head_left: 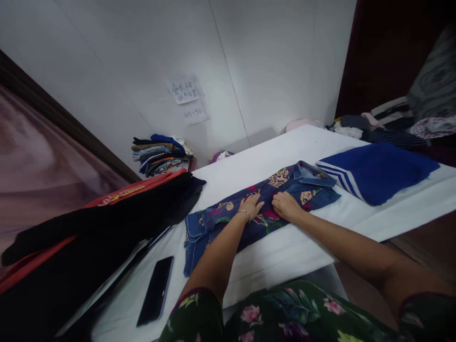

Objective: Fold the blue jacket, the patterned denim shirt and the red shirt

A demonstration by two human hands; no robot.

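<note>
A patterned denim jacket (224,218) lies folded into a long strip on the white table, its collar toward the right and denim cuff and hem toward the left. My left hand (251,205), with a bracelet at the wrist, rests flat on the middle of the jacket with its fingers spread. Close by on the right, my right hand (287,206) is closed, its curled fingers on the jacket's fabric; the fingertips are partly hidden. Right of the collar lies a blue garment (377,171) with white stripes.
A phone (156,290) lies near the table's front left. Black and red clothes (142,204) are heaped at left, with a stack of folded clothes (162,156) behind. The white tabletop (256,166) meets a wall with paper notes (187,90). More clothes (388,118) are piled back right.
</note>
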